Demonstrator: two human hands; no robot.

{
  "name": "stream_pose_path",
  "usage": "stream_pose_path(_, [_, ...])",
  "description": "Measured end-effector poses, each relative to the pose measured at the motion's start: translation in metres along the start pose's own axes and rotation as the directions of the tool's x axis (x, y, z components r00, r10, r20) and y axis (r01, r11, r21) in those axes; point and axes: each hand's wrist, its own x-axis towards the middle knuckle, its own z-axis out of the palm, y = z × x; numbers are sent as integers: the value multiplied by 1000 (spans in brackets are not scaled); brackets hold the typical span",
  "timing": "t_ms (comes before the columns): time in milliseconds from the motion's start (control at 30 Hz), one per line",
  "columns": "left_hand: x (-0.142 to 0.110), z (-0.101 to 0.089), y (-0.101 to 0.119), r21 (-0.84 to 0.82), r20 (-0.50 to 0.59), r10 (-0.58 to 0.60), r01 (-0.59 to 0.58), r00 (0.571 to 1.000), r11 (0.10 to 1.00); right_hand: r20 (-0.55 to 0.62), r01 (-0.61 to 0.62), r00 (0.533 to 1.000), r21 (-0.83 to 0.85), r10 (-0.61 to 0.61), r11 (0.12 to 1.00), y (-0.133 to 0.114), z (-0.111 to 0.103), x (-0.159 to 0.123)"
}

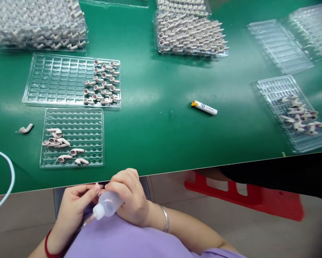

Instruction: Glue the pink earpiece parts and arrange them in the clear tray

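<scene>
My right hand [131,199] is wrapped round a small translucent squeeze bottle [111,203] with a white cap and a thin nozzle that points down and left. Close beside it, my left hand [72,204] pinches a small pale piece, probably an earphone housing [97,185], mostly hidden by the fingers. Both hands meet in front of the purple shirt, just below the table's edge. Beyond them on the table lies a clear ridged tray [93,138] with several beige earphone housings [78,151]. A single loose housing [25,129] lies left of that tray.
A larger clear tray [56,79] is partly filled with housings at its right end. Stacked full trays stand at the back [190,34] and back left [37,25]. A white lighter-like tube [204,107] lies mid-table. A blurred tray [273,86] holds parts at right, by a red stool [273,202].
</scene>
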Motion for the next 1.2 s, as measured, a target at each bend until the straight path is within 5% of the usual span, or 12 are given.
stream_pose_path(333, [-1,1,2,53,-14,9,-8,1000,999,-20,18,1000,-19,-19,1000,-1,0,4])
stream_pose_path(467, [-10,-9,12,266,82,145,-162,986,950,28,-15,1000,122,12,992,3,-12,9])
stream_pose_path(533, [-17,-13,19,420,121,293,-316,948,851,47,-91,995,234,82,968,6,-22,14])
stream_pose_path(633, [-27,-15,30,566,150,527,-510,836,647,57,-269,963,322,265,908,15,-38,24])
stream_pose_path(767, [-21,-18,51,686,178,701,-598,690,414,131,-454,889,388,439,802,36,-55,51])
stream_pose_path(900, [17,-33,104,876,139,813,-452,566,165,240,-527,849,444,471,724,65,-59,95])
stream_pose_path(967, [41,-45,137,952,26,823,-264,568,153,259,-545,836,483,483,685,77,-55,120])
stream_pose_path(1033, [62,-59,166,972,-116,768,-87,630,218,258,-556,826,516,502,651,84,-48,141])
stream_pose_path(1200, [92,-87,198,977,-132,725,-36,676,212,282,-596,796,519,536,612,85,-36,164])
